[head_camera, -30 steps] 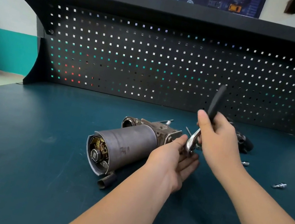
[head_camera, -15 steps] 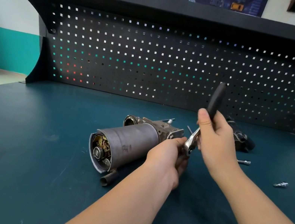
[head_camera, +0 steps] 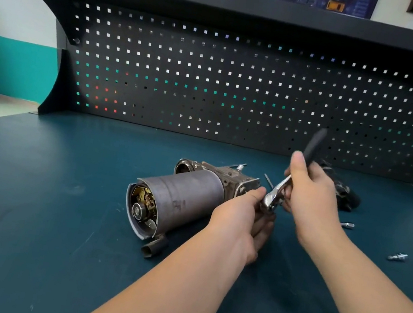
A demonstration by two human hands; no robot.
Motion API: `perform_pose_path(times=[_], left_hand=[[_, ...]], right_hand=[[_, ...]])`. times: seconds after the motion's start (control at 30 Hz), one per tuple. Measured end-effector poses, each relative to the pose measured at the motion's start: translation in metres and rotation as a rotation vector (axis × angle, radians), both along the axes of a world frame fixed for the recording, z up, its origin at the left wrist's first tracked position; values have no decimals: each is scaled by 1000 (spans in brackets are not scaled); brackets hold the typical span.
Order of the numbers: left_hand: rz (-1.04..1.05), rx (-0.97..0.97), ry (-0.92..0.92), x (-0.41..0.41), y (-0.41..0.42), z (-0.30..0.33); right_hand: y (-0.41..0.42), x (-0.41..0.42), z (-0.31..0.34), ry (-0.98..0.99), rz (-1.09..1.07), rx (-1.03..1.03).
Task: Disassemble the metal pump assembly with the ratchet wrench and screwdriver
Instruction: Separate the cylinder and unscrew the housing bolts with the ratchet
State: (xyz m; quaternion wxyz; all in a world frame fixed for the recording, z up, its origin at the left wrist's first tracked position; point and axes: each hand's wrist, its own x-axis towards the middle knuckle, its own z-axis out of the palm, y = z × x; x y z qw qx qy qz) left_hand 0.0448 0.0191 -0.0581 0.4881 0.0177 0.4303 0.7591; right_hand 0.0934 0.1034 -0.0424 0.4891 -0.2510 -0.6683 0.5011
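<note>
The metal pump assembly [head_camera: 181,199] lies on its side on the blue-green bench mat, its open end with brass internals facing me at the left. Just right of it, my right hand [head_camera: 310,202] grips the ratchet wrench [head_camera: 274,194] by its black handle, which points up and away. The chrome head hangs down between my hands. My left hand [head_camera: 240,225] pinches at that chrome head with curled fingers, close to the pump's right end. What sits under the head is hidden by my fingers.
A black part [head_camera: 342,192] lies behind my right hand. Two small loose metal pieces [head_camera: 347,225] [head_camera: 397,256] rest on the mat at the right. A black connector [head_camera: 153,249] sticks out below the pump. The perforated back panel [head_camera: 239,87] closes off the bench's far side.
My left hand's fingers, spread flat under the wrench head a second ago, have curled up around it. The right hand and wrench handle have barely moved.
</note>
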Motion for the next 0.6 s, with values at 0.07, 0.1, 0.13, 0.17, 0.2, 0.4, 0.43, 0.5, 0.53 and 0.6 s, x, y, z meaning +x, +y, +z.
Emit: perform_pose_path(times=[0.07, 0.1, 0.13, 0.17, 0.2, 0.4, 0.43, 0.5, 0.53, 0.6], left_hand=[[-23, 8, -6, 0, -1, 1], [-36, 11, -6, 0, -2, 1], [-45, 15, -5, 0, -3, 2], [-52, 22, -8, -1, -4, 3], [-54, 31, -10, -1, -5, 3], [25, 37, 0, -1, -3, -1], [37, 37, 6, -1, -2, -1], [43, 48, 12, -1, -1, -1], [45, 54, 9, -1, -1, -1], [44, 57, 14, -1, 0, -1]], right_hand=[[-7, 5, 3, -43, -13, 330], [-11, 8, 4, -63, 14, 472], [-15, 10, 5, -102, 48, 589], [-17, 11, 6, -147, 74, 677], [-18, 12, 6, -184, 87, 731], [-16, 8, 0, -42, 37, 505], [-14, 5, -1, -29, 13, 408], [-7, 1, -1, -2, -3, 122], [-3, 0, -2, 31, 9, -87], [2, 1, -6, 60, 79, -570]])
